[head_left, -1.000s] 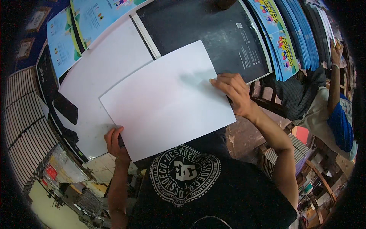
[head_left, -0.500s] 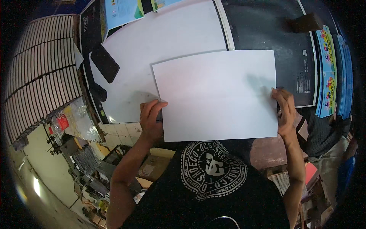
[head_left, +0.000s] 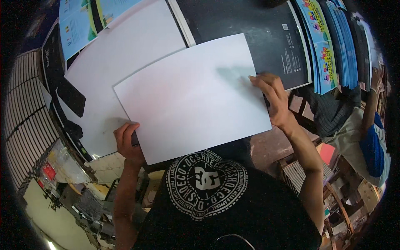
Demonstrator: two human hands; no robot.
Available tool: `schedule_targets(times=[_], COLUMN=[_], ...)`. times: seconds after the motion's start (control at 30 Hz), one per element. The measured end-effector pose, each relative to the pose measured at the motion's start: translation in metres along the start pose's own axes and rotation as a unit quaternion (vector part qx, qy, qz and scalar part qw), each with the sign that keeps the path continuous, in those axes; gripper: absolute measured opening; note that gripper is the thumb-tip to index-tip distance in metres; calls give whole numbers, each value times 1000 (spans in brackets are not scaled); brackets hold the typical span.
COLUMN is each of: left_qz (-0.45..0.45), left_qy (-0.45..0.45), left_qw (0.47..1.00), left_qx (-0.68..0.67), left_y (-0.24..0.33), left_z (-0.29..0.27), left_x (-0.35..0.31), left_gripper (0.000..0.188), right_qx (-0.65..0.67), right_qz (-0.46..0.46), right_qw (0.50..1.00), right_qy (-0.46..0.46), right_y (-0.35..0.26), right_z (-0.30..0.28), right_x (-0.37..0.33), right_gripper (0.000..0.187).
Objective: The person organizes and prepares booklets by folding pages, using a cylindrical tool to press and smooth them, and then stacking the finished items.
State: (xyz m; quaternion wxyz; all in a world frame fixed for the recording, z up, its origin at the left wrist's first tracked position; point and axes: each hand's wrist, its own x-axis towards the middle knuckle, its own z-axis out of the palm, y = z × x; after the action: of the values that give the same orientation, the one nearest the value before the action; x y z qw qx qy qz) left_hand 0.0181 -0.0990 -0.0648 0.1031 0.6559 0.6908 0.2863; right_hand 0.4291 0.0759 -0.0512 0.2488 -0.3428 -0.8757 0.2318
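Note:
A large blank white sheet of paper point(head_left: 187, 100) lies in front of my torso, over the near part of the work table. My left hand point(head_left: 128, 141) grips its left edge near the lower corner, thumb and fingers closed on it. On the opposite edge my right hand point(head_left: 273, 96) pinches the sheet, its fingertips over the top face. Soft shadows fall on the paper beside the right fingers. Under the sheet, a wide white surface point(head_left: 141, 41) shows at the left and a black board point(head_left: 233, 18) at the right.
A black phone point(head_left: 71, 98) rests at the table's left. Blue printed sheets point(head_left: 77, 29) lie at the far left; stacks of colourful printed sheets point(head_left: 323, 54) stand at the right. A slatted rack point(head_left: 27, 116) is beyond the left edge. Another person's arm point(head_left: 370, 102) shows at far right.
The whole scene has shifted left and tilted in view, bringing another person into sight at the right. Both hands keep their hold on the sheet's edges.

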Motion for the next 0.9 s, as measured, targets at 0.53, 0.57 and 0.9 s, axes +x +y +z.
schedule_targets(times=[0.53,0.57,0.9], left_qz=[21,43,-1], left_qy=[17,20,-182], left_qw=[999,998,978], left_qx=[28,28,102], left_y=[6,5,18], left_z=[0,-1,-36], left_x=[10,14,59], left_gripper=[27,27,25], right_qx=[-57,-56,13], right_qz=[33,32,129], right_qw=[998,998,990], right_qy=[-22,-23,-63], right_y=[-3,-5,-14], right_z=[-17,-20,-33], right_x=[10,13,41], right_gripper=[72,72,62])
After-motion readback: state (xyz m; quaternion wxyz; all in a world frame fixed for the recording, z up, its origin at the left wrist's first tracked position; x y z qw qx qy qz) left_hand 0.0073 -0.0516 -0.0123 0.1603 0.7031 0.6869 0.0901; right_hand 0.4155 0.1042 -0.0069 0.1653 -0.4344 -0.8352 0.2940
